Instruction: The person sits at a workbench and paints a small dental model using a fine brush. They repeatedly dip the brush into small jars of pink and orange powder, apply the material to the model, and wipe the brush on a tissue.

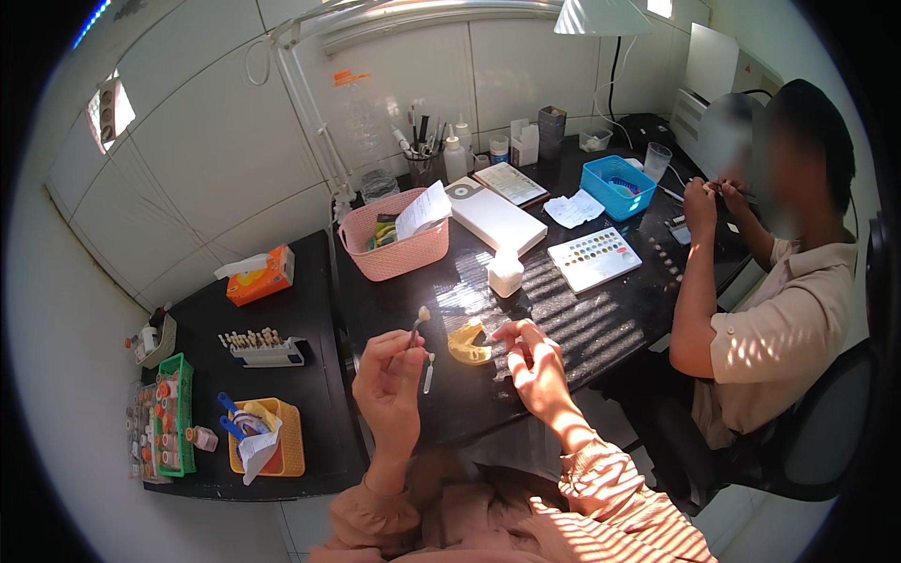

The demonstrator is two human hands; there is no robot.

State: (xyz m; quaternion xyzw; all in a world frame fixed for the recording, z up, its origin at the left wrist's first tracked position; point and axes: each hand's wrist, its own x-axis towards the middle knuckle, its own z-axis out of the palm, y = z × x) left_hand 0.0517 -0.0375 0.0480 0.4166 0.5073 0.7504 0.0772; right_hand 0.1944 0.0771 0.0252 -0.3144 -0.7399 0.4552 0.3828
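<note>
My left hand (389, 380) is raised, its fingers pinching a thin metal holder (414, 331). A small cream tooth-shaped piece (423, 313) sits at the holder's top. Just right of that hand is a slim pale tab (429, 373) with a whitish tip. A yellow dental cast (465, 345), curved like a horseshoe, lies on the black table between my hands. My right hand (533, 364) is at the cast's right side, fingers curled and drawn together. Whether its fingertips touch the cast or pinch something small, I cannot make out.
Beyond the cast stand a white jar (505, 274), a white palette (595, 260) and a pink basket (394, 239). On the left table are a tooth-shade rack (267, 352), a yellow basket (293, 441) and a green basket (176, 413). A co-worker (779, 291) sits at the right, hands raised.
</note>
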